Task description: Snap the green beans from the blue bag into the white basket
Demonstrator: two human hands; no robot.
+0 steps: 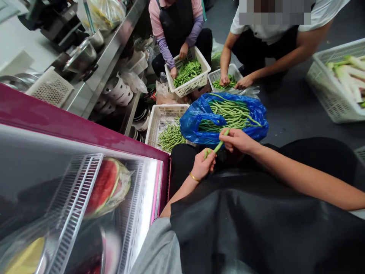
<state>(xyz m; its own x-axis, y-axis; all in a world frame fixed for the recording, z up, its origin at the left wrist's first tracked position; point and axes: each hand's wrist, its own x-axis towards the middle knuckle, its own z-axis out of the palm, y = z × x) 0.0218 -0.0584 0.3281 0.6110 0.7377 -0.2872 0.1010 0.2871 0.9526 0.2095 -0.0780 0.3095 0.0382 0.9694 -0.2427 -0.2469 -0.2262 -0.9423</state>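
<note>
A green bean (pixel 219 146) stretches between my two hands above my lap. My left hand (pixel 203 163), with a gold bracelet at the wrist, is closed around its lower end and some bean pieces. My right hand (pixel 234 139) pinches the upper end between thumb and fingers. Just beyond them, a blue plastic bag (pixel 196 123) lies open, filled with long green beans (pixel 230 112). To the left of the bag, short bean pieces (pixel 171 137) lie in a white plastic basket (pixel 154 118).
Across from me, two people handle beans over white baskets (pixel 203 78). At far right stands a crate (pixel 330 95) of pale vegetables. A lit glass-front fridge (pixel 162 167) with cut watermelon (pixel 107 186) stands close on my left. Behind it runs a steel counter (pixel 111 45) with bowls.
</note>
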